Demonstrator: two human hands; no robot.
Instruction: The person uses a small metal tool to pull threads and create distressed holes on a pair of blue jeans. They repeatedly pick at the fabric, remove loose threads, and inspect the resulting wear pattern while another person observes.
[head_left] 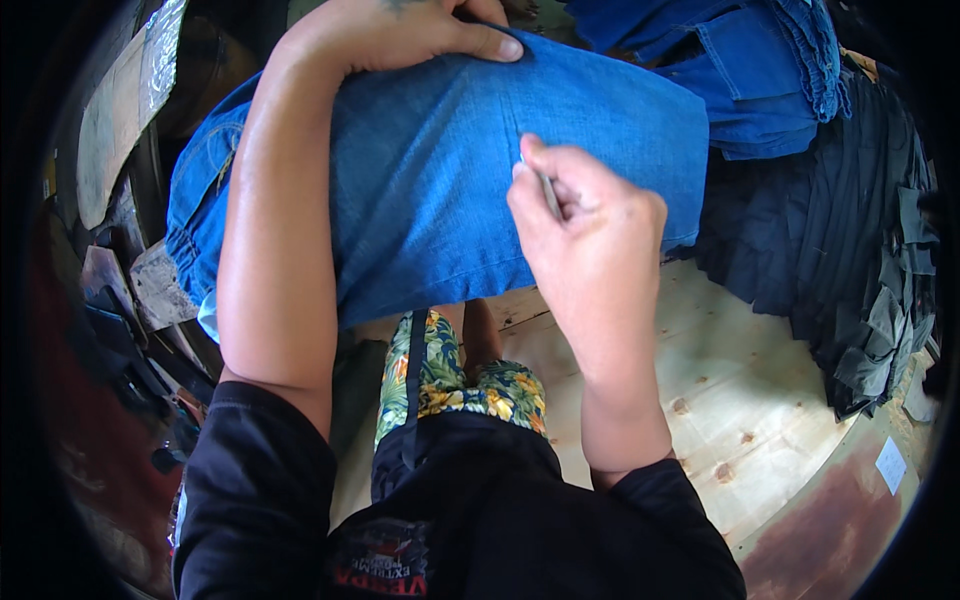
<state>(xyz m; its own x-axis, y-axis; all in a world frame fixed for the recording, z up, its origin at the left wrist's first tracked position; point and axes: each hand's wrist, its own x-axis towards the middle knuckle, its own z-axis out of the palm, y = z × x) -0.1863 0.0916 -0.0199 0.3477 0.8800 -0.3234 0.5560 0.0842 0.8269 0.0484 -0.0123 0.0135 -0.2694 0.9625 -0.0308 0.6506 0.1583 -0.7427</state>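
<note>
1. One blue denim garment [440, 190] lies folded across the person's lap, above the near edge of the wooden bench [740, 400]; its left end hangs past the person's left forearm.
2. Left hand [400, 35]: one, laid on the far edge of the denim garment, fingers curled over the fold and thumb pressed flat on the cloth, gripping it.
3. Right hand [590, 220]: one, resting on the right half of the same garment. Thumb and fingers are pinched tight around one thin metal tool [548, 190], of which only a short, pale length shows; its kind cannot be told.
4. One stack of blue denim pieces [760, 70] sits at the far edge of the bench, just beyond the garment; the number of pieces cannot be counted.
5. One heap of dark grey-black garments [850, 250] covers the right side of the bench, near the right hand but apart from it.
6. One small white paper slip [890, 465] lies at the near right corner, on the reddish border of the bench.
7. Floral shorts [450, 380] and a black shirt [480, 520] are worn by the person.
</note>
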